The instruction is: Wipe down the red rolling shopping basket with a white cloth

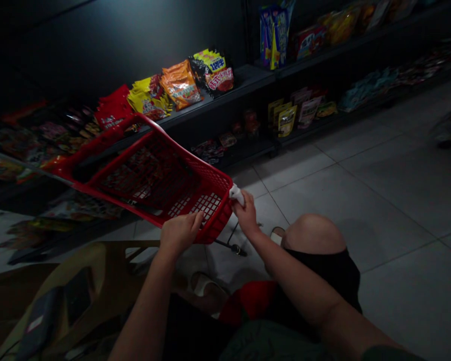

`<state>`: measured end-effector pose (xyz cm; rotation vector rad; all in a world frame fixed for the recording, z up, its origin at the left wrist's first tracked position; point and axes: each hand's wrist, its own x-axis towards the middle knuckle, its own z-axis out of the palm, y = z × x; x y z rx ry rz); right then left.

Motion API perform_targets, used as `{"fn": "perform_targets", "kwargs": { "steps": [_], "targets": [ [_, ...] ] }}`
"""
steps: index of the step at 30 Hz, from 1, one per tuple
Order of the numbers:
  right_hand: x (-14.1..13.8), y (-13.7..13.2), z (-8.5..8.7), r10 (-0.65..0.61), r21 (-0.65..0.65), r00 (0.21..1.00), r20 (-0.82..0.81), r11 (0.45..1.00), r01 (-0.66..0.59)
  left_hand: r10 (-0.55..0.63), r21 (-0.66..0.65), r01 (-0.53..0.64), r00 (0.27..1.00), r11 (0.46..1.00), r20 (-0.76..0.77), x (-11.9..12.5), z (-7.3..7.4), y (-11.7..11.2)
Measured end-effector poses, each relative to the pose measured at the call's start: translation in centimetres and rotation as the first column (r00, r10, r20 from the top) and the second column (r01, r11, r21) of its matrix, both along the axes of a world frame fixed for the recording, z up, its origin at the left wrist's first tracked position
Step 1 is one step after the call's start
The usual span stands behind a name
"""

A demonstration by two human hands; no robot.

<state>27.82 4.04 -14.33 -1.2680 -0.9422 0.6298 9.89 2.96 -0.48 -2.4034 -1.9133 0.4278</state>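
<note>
Single red shopping basket [184, 168], two hands [180, 233] gripping

A shop: a snack aisle in a small, dimly lit grocery store. Along the upper part of the frame, dark metal shelving [244, 82] in long tiers, running from the left edge toward the upper right. On the upper middle shelf, foil snack packets [180, 85] in bright reds, yellows and oranges, set side by side for display. Further packets [287, 120] on the lower tier, right of centre, and more stock [274, 37] at upper right. At lower right, large pale floor tiles [361, 210]. Left of centre, a red plastic shopping basket [184, 160], typical store equipment.
</note>
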Motion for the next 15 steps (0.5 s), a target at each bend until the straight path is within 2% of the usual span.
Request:
{"fn": "perform_targets", "kwargs": {
  "steps": [5, 7, 8, 10, 12, 14, 15],
  "targets": [
    [-5.2, -6.3, -1.8, 0.192, 0.077, 0.981, 0.022, 0.978, -0.193, -0.047, 0.01, 0.047, 0.999, 0.999, -0.012, -0.1, -0.3, 0.1],
    [-5.9, -7.4, -2.4, 0.277, 0.089, 0.96, 0.033, 0.956, -0.279, -0.025, 0.018, 0.025, 1.0, 1.0, 0.001, -0.3, -0.4, 0.1],
    [-5.6, -7.1, -2.6, 0.301, 0.084, 0.953, 0.032, 0.95, -0.302, -0.007, 0.02, 0.007, 1.0, 1.0, 0.01, -0.4, -0.5, 0.0],
    [-3.8, -5.0, -2.7, 0.239, 0.048, 0.971, -0.01, 0.97, -0.239, 0.012, 0.018, -0.013, 1.0, 1.0, 0.024, -0.5, -0.5, 0.0],
    [-1.6, -1.9, -2.8, 0.036, -0.051, 0.994, -0.106, 0.998, -0.042, 0.006, 0.019, -0.007, 1.0, 1.0, 0.031, -0.4, -0.4, -0.1],
    [-0.3, 0.3, -2.9, -0.115, -0.166, 0.977, -0.182, 0.982, 0.084, -0.006, 0.029, 0.004, 0.999, 1.0, 0.038, -0.2, -0.3, -0.2],
    [-0.4, 0.5, -3.0, -0.122, -0.193, 0.972, -0.201, 0.978, 0.083, -0.01, 0.036, 0.008, 0.999, 0.999, 0.04, 0.1, -0.3, -0.3]
  ]
}}
